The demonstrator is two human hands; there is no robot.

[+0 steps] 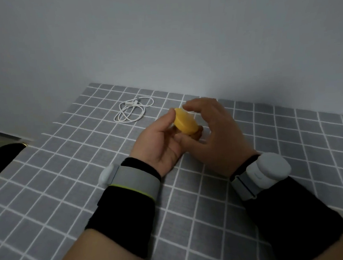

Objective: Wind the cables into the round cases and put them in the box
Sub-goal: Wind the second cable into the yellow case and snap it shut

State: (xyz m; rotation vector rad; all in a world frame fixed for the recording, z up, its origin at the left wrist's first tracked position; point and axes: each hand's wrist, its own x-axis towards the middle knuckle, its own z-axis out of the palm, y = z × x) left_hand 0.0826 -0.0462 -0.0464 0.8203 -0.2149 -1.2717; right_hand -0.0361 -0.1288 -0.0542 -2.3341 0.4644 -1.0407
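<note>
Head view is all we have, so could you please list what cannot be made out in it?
All in the head view.
1. Yellow round plastic case: its underside, hidden by the left hand gripping it.
2. Right hand: whether its fingertips touch the case, too blurred.
3. White coiled cable: its plug types, too small.
4. Black object: cut off by the left edge.
5. The box: outside the frame.

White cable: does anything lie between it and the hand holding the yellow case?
Nothing visible does. The white cable lies loosely coiled on the checked cloth, beyond the left hand gripping the yellow case; only bare cloth lies between.
</note>
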